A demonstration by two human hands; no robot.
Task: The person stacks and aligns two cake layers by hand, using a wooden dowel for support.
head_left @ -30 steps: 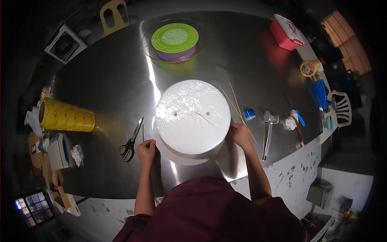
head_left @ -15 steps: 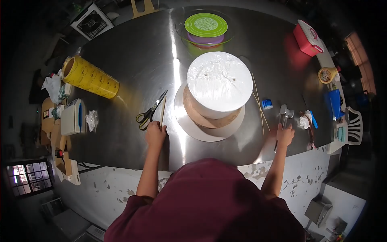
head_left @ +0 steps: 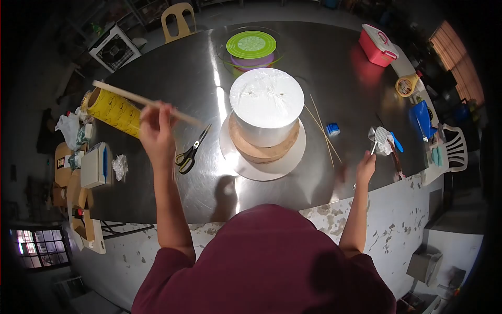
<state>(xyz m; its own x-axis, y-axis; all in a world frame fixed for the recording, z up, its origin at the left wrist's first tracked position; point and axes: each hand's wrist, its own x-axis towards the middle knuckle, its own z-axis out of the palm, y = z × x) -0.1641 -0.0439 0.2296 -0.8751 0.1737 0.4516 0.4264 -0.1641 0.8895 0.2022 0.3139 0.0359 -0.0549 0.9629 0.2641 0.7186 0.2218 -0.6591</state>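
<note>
My left hand (head_left: pixel 158 137) is raised over the table, closed around a pale wooden dowel (head_left: pixel 123 94) that lies slantwise across it. In my right hand (head_left: pixel 365 168), low at the right, is the handle of a metal meat mallet (head_left: pixel 381 135), its dimpled head pointing away from me. Between the hands stands a white cylinder (head_left: pixel 266 99) in clear film, with two small holes in its top. Under it are a brown round block (head_left: pixel 264 153) and a wide white round board (head_left: pixel 230 161). Scissors (head_left: pixel 187 161) lie below my left hand, apart from it.
Thin sticks (head_left: pixel 325 137) and a small blue item (head_left: pixel 333 129) lie right of the cylinder. A yellow film roll (head_left: pixel 115 112) and kitchen scale (head_left: pixel 94 166) are at left. Behind stands a green-topped turntable (head_left: pixel 251 45); a red box (head_left: pixel 377 46) sits far right.
My left hand has lifted from the table beside the scissors, up and left, with the dowel. My right hand has shifted slightly, and the mallet's head has turned to show its dimpled face.
</note>
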